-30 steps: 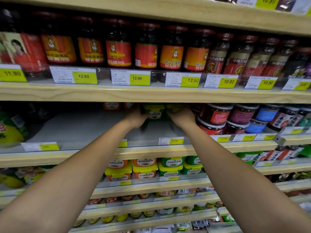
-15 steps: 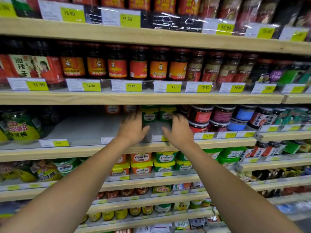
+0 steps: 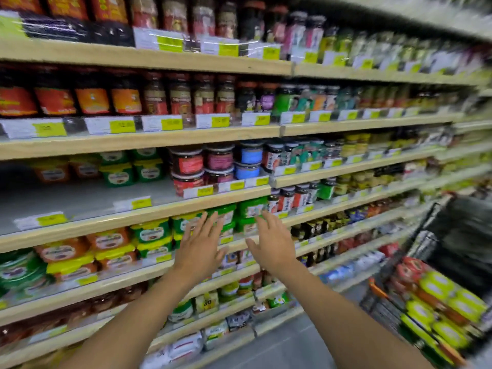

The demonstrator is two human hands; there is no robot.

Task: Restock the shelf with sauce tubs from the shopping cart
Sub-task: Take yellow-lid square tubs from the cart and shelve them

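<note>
Our left hand [image 3: 199,251] and right hand [image 3: 274,249] are spread and empty. Reaching hastily into the cart [image 3: 426,243], we might topple its tubs [image 3: 439,287], which look loosely stacked through the blur.

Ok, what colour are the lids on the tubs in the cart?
Yellow-green, on reddish sauce tubs; shows in the head view, lower right, somewhat blurred.

Motion blur: price tags [image 3: 50,129] unreadable; shopping cart [image 3: 426,243] cut by right edge; its sauce tubs [image 3: 436,286] smeared
</note>
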